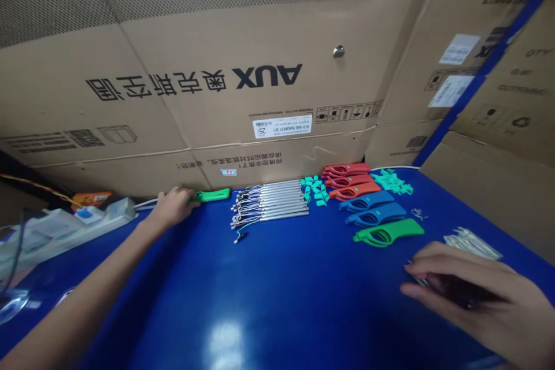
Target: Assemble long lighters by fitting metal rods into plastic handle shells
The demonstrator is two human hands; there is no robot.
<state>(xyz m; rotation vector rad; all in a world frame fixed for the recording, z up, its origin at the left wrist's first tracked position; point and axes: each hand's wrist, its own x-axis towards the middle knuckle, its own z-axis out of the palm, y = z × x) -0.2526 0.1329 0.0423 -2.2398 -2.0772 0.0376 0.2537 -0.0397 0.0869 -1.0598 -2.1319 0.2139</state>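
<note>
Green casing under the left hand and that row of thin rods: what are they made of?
The green casing under the left hand looks like moulded plastic: opaque, even colour, soft satin sheen. The rods look metal, with bright streaks along their length; which metal can't be told.

Green plastic casing [212, 195], lying flat
Long and slim, at the far table edge; slim metal rods [472, 244] lie bundled off right.
</note>
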